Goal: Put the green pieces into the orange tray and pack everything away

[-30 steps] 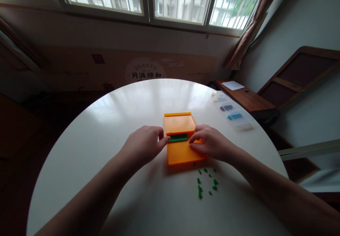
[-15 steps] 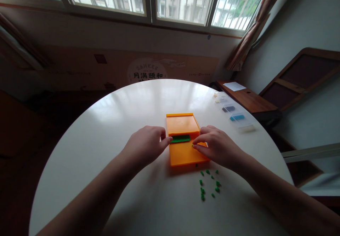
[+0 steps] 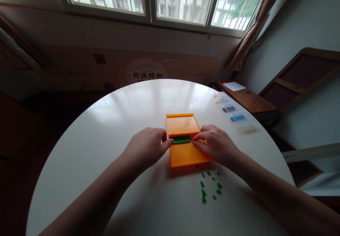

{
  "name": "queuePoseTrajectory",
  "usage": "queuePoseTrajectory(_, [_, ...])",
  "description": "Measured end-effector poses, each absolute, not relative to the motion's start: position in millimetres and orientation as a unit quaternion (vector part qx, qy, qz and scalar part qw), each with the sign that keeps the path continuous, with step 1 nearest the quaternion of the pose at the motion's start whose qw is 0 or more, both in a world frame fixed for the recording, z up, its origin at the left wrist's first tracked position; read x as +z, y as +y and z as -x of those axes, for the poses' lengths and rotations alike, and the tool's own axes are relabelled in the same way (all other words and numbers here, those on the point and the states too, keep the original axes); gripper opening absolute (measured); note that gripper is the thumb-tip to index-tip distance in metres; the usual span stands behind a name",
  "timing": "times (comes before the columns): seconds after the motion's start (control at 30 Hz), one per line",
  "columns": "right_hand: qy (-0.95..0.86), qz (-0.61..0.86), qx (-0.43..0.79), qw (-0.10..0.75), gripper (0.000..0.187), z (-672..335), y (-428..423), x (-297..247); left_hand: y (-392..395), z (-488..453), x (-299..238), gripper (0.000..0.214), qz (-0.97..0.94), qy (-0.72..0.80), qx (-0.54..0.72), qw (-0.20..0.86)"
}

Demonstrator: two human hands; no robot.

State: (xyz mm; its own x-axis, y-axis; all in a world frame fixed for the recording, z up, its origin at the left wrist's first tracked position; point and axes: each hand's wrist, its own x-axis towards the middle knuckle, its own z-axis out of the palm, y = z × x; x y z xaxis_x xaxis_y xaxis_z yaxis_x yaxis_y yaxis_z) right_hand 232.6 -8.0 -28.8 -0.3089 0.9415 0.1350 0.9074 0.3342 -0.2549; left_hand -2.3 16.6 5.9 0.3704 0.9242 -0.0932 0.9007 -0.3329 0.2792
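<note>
The green strip point(image 3: 182, 139) lies crosswise on the orange tray point(image 3: 190, 157), along the ridge in its middle, and the step in hand looks like working at the strip's right end. To do it well, steady the left end with light thumb pressure, line the small green piece point(image 3: 192, 142) up with the row, then press gently so nothing skews. Mind your right wrist near the loose green pieces point(image 3: 219, 185) on the table point(image 3: 92, 140); a dragging sleeve or forearm could scatter them.

Your left hand point(image 3: 147, 147) comes in from the side, knuckles up and fingers curled, thumb tip on the strip's left end; you can't tell from here whether a finger closes behind it. Your right hand point(image 3: 217, 143) reaches over the tray's right edge, thumb and forefinger nearly together in a narrow pinch, apparently on that small piece, though their tips hide most of it.
</note>
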Motion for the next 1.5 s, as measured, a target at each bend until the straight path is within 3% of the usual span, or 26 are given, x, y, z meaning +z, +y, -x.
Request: queuePoseTrajectory(1.5, [-0.795, 0.585, 0.063, 0.147, 0.020, -226, -8, -30, 15, 3, 9, 0.038, -0.807, 0.569, 0.044, 0.150])
